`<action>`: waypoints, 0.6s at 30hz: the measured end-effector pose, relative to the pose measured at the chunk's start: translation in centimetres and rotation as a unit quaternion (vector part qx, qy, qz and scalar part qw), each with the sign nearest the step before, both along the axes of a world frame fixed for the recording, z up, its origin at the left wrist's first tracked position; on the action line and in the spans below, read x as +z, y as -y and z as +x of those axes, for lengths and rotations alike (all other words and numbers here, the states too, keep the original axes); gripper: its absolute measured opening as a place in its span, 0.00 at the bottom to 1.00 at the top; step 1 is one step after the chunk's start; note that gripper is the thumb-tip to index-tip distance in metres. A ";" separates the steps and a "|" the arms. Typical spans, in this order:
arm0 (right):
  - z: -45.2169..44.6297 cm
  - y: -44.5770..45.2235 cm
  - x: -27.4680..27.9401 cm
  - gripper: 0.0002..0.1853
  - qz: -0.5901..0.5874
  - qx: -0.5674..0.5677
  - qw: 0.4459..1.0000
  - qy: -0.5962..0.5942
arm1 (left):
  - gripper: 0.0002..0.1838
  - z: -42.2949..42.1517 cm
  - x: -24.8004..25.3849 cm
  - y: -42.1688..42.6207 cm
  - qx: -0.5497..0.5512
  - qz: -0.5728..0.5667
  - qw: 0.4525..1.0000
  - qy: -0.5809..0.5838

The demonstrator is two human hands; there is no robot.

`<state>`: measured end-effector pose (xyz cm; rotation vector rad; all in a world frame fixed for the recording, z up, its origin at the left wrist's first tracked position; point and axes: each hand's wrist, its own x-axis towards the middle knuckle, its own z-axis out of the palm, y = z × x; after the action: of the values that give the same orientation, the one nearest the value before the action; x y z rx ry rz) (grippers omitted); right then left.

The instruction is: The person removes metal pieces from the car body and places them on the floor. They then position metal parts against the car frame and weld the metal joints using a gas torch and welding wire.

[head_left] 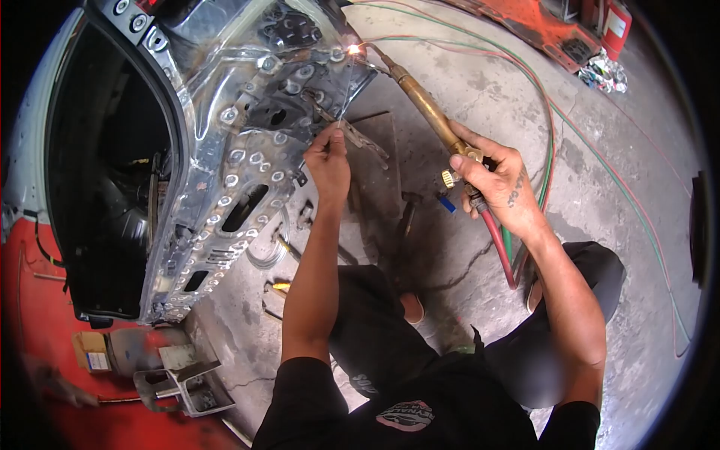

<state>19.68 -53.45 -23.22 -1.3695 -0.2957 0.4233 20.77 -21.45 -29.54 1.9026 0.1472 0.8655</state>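
My right hand (501, 184) is wrapped round the valve end of a brass gas torch (426, 106). Its thin bent tip reaches the upper right edge of a bare-metal car body panel (206, 161), where a bright glow (353, 49) shows. Pinched in my left hand (328, 161) is a thin filler rod (347, 97), which runs up towards that glow. Just above my left fingers, locking pliers (364, 142) hang clamped to the panel's edge. The panel has many round weld spots and several cut-out holes.
Red and green hoses (551, 127) loop over the concrete floor on the right. A coil of wire (268, 244) and a hammer (409, 214) lie below the panel. At lower left are a metal bracket (187, 382) and a small box (91, 351). A fire extinguisher (616, 30) stands at upper right.
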 end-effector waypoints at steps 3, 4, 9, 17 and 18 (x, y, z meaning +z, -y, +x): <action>0.0 0.1 0.1 0.34 -0.001 -0.001 1.000 -0.001 | 0.10 0.1 0.0 0.1 -0.008 -0.007 1.000 0.009; -0.1 0.1 0.1 0.34 -0.002 0.000 1.000 -0.001 | 0.11 0.1 0.0 -0.1 -0.007 -0.006 1.000 -0.002; -0.1 -0.1 0.0 0.33 0.007 0.001 1.000 0.002 | 0.12 0.0 -0.2 -0.5 -0.016 -0.014 1.000 -0.016; -0.3 -0.2 0.2 0.34 0.005 -0.005 1.000 -0.001 | 0.12 -0.2 0.2 -0.2 -0.002 -0.022 0.999 -0.029; -0.3 -0.3 0.2 0.34 0.003 -0.004 1.000 0.003 | 0.12 -0.2 0.1 -0.4 0.003 -0.028 0.999 -0.038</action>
<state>19.39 -53.17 -23.07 -1.3654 -0.2962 0.4128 20.60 -21.06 -29.43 1.8841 0.2211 0.7863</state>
